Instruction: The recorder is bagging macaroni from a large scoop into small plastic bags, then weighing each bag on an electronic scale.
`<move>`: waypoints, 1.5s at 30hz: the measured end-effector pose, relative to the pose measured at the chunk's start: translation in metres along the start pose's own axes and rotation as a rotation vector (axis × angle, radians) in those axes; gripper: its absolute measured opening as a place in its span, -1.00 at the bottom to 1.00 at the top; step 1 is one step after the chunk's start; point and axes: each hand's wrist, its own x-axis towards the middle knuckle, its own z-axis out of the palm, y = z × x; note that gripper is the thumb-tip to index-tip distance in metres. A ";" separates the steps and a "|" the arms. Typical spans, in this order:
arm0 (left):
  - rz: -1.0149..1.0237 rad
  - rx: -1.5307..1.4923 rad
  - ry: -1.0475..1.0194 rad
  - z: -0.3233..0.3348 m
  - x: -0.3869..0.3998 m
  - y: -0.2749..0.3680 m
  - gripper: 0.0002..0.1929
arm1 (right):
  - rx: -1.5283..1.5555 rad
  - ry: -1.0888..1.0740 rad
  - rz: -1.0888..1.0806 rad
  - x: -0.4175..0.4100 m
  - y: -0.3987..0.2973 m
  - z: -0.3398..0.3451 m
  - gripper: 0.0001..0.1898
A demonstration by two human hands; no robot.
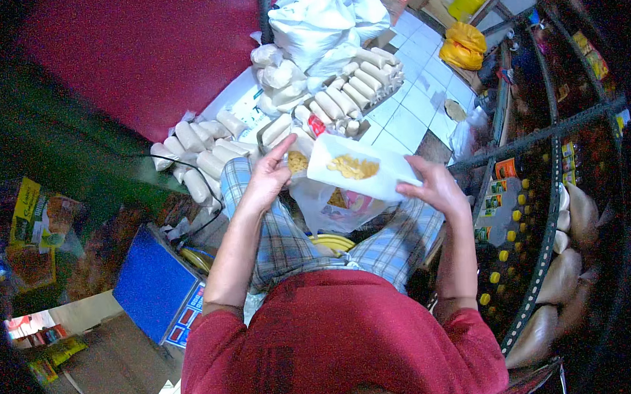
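My right hand [435, 185] grips the narrow end of a white plastic scoop [322, 170], held about level above my lap. Small yellow pieces, perhaps dry pasta, [352, 167] lie inside the scoop. At the scoop's wide mouth, my left hand [270, 179] holds a small clear plastic bag [296, 162] containing similar yellow pieces; its index finger extends along the bag's upper part. Below the scoop, a large translucent plastic bag [321, 212] sits between my knees, with yellow pieces and pink print showing through. The scoop hides part of this bag.
Many filled cylindrical bags [330, 104] lie ahead; more [202, 138] are piled to the left. Large white sacks [316, 33] stand behind them. A blue-topped digital scale [152, 278] is at left. Metal shelving [553, 149] with bottles [507, 241] curves along the right.
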 end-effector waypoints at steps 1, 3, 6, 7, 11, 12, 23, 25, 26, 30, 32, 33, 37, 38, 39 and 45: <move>0.003 -0.003 0.006 0.001 0.001 -0.002 -0.33 | -0.004 -0.003 -0.006 0.012 -0.014 -0.005 -0.43; 0.027 0.013 0.016 0.000 0.005 -0.010 -0.35 | -0.348 -0.089 -0.052 0.035 -0.038 -0.010 -0.41; 0.037 0.014 0.024 0.000 0.008 -0.012 -0.34 | -0.532 -0.110 -0.143 0.053 -0.068 -0.018 -0.49; 0.025 0.021 0.032 -0.001 0.008 -0.012 -0.34 | -0.631 -0.117 -0.183 0.059 -0.078 -0.019 -0.51; 0.024 -0.038 0.074 0.002 0.013 -0.009 -0.34 | -0.760 -0.140 -0.206 0.070 -0.108 -0.026 -0.52; 0.007 -0.062 0.057 -0.002 0.014 -0.013 -0.34 | -0.761 -0.140 -0.207 0.069 -0.111 -0.028 -0.52; 0.177 -0.434 0.208 -0.048 0.002 0.024 -0.35 | -0.564 0.014 0.080 -0.033 -0.074 -0.073 -0.39; 0.211 -0.468 0.245 -0.054 -0.005 0.046 -0.36 | -0.530 -0.084 0.203 -0.039 -0.059 -0.056 -0.41; 0.271 -0.510 0.236 -0.054 -0.013 0.066 -0.37 | -0.543 -0.147 0.248 -0.037 -0.052 -0.045 -0.43; 0.459 -0.492 0.265 -0.072 -0.054 0.122 -0.38 | -0.613 -0.347 0.237 -0.011 -0.015 0.011 -0.40; 0.516 -0.465 0.309 -0.084 -0.083 0.144 -0.38 | -0.581 -0.358 0.207 0.005 0.000 0.038 -0.38; 0.533 -0.441 0.368 -0.088 -0.099 0.152 -0.38 | -0.555 -0.370 0.201 0.015 0.006 0.051 -0.37; 0.650 -0.294 0.442 -0.124 -0.172 0.171 -0.37 | -0.522 -0.408 0.131 0.034 0.030 0.096 -0.37; 0.668 -0.263 0.483 -0.136 -0.193 0.174 -0.38 | -0.504 -0.403 0.142 0.036 0.027 0.099 -0.36; 0.683 -0.232 0.522 -0.147 -0.215 0.177 -0.39 | -0.511 -0.430 0.099 0.039 0.028 0.103 -0.36; 0.535 -0.018 0.945 -0.194 -0.314 0.170 -0.41 | -0.553 -0.401 0.064 0.057 0.053 0.126 -0.39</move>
